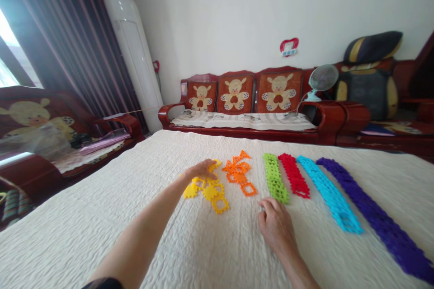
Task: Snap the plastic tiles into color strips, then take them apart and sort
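Observation:
Over a loose group of yellow plastic interlocking pieces (210,191), my left hand (200,170) reaches out with thumb and fingers apart, touching or just above the far ones. My right hand (276,223) rests on the cream quilted cover (210,253) with its fingers curled in, and nothing shows in it. It lies just in front of a green strip of joined pieces (276,178). Between the hands and farther back are scattered orange pieces (241,174), some square frames and some triangles.
Right of the green strip lie a red strip (294,176), a light blue strip (328,194) and a long purple strip (369,214). Beyond the covered surface stands a wooden sofa (237,133) with bear cushions and a small fan (323,79). Another wooden seat (117,122) is at left.

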The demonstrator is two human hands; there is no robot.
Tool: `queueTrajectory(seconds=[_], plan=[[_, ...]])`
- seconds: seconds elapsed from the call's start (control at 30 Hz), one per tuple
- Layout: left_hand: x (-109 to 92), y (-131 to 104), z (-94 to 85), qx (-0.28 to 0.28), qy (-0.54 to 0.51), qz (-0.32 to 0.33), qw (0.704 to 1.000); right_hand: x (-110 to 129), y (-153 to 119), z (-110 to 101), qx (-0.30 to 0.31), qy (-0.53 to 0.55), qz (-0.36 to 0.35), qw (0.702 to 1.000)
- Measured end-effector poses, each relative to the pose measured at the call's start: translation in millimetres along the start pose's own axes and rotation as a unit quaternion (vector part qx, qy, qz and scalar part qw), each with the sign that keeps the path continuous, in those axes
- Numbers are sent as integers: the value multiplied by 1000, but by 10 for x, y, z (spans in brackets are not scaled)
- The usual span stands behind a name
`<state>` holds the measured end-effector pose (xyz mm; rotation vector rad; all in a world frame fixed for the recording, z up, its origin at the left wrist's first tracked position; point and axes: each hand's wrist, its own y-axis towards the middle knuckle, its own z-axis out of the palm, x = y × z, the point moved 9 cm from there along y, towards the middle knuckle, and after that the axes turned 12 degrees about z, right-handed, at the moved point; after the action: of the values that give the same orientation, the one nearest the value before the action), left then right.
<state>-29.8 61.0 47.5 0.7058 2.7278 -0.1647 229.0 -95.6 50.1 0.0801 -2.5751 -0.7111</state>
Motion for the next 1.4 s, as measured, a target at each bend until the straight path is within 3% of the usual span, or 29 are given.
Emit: queueTrajectory(seconds=[0.23,0.4,0.6,0.73,0.97,1.1,1.17,1.27,1.4], plan=[[-6,-120,-286,-86,-21,-23,996,-22,-1,13,-1,-1,1,1000],[140,-554,-453,-163,-24,-74,984,-31,6,23,-2,1,-4,1000],[297,-1276,-296,-241,-25,-138,960,-30,24,2,-5,-4,5,1000],[284,-1543,-89,-266,-30,-145,953,-9,21,2,-11,-20,-3,1000],[28,-1545,186,-265,17,-74,961,-7,10,41,-14,-47,-12,999],[-18,-1509,166,-279,20,-33,960,13,5,33,-16,-49,-18,998],[70,-1522,55,-307,25,-54,950,19,6,19,-18,-47,-17,999],[268,-1527,-85,-338,47,-136,930,29,4,-1,-21,-41,-18,999],[357,-1323,8,-307,39,-201,929,38,-6,-23,-25,-32,-15,999]])
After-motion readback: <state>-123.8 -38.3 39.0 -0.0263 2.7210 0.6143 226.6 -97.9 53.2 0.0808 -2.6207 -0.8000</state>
